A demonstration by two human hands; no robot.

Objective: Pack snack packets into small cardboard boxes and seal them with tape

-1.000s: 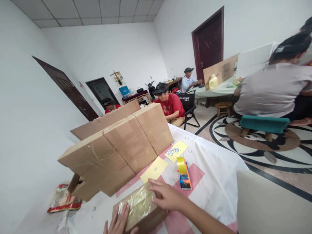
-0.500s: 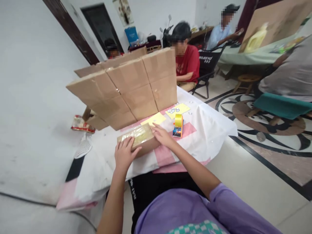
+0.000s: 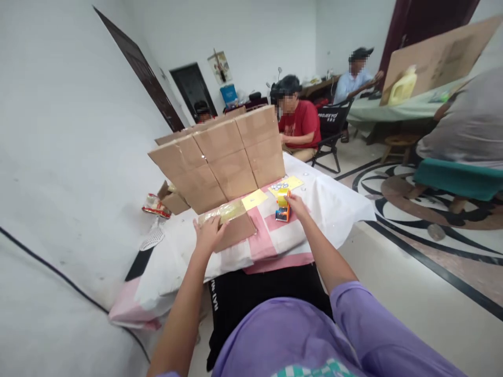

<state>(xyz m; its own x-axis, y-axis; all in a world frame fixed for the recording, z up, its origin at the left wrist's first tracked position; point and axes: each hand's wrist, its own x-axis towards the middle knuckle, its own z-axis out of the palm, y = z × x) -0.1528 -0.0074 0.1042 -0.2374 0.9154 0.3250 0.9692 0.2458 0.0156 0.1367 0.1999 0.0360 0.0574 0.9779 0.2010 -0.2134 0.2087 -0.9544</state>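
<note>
A small cardboard box (image 3: 236, 230) with shiny tape over its top lies on the cloth-covered table in front of me. My left hand (image 3: 208, 234) grips its left end, fingers over the top and thumb toward the front side. To the right of the box, my right hand (image 3: 298, 206) is closed on an orange and blue tape dispenser (image 3: 282, 213) with a yellow roll. Its fingers are at the dispenser's right side; those behind it are partly hidden. Whether the dispenser still touches the table I cannot tell.
A tall cardboard panel (image 3: 223, 162) stands across the table behind the box. Yellow papers (image 3: 254, 199) lie before it. At the left are a red and white packet (image 3: 156, 205) and an open carton (image 3: 173, 200). A person in red (image 3: 302, 125) sits beyond the panel.
My right hand has left the box's right end and moved right onto the tape dispenser, which now leans differently. My left hand stays on the box. The camera view has shifted.
</note>
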